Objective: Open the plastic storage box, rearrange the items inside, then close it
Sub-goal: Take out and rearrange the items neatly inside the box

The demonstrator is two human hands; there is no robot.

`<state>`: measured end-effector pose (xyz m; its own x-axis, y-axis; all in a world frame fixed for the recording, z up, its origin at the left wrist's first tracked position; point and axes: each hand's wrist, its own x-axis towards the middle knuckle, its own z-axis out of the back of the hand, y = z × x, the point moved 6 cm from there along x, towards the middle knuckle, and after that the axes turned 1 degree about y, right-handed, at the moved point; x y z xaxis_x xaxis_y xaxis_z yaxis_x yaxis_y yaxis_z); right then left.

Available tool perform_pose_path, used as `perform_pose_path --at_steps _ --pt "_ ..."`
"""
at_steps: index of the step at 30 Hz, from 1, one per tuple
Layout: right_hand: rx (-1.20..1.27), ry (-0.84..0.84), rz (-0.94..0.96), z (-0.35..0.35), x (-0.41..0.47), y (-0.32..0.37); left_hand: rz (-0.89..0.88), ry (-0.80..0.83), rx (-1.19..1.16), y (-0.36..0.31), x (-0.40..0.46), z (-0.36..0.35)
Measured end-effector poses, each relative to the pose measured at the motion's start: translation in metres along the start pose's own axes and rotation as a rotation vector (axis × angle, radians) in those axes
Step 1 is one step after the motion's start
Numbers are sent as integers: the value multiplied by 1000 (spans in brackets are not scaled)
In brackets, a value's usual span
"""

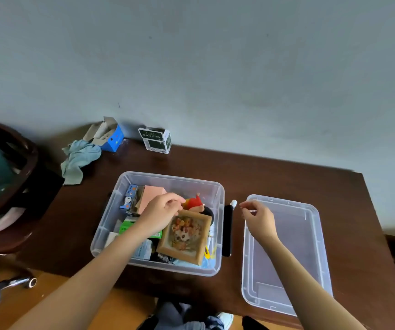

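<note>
The clear plastic storage box (110,210) stands open on the dark wooden table, full of small items. Its clear lid (310,246) lies upside down on the table to the right. Inside the box are a wooden picture frame (187,236), a red toy figure (195,202), a pink box (148,194), a blue carton (128,198) and a green packet (126,227). My left hand (160,214) reaches into the box, its fingertips pinching at the red toy figure just above the frame's top edge. My right hand (258,219) hovers over the lid's left edge with loosely curled fingers, holding nothing.
A black pen-like object with a white cap (228,229) lies between box and lid. At the back by the wall are a blue cardboard box (112,136), a pale cloth (79,160) and a green-and-white carton (156,140). A dark chair (6,186) stands at the left.
</note>
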<state>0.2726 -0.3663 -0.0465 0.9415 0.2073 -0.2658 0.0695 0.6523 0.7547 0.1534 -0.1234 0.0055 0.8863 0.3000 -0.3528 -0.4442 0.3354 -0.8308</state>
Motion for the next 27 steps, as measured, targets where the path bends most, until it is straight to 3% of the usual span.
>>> perform_pose_path --at_steps 3,12,21,27 --pt "-34 -5 -78 -18 15 -2 24 -20 14 22 3 23" --pt "-93 -88 -265 -51 45 -19 -32 122 101 45 25 60" --pt "173 -390 -175 -7 21 28 -140 257 183 27 52 49" --pt "355 -398 -12 10 -1 70 -185 286 269 15 70 19"
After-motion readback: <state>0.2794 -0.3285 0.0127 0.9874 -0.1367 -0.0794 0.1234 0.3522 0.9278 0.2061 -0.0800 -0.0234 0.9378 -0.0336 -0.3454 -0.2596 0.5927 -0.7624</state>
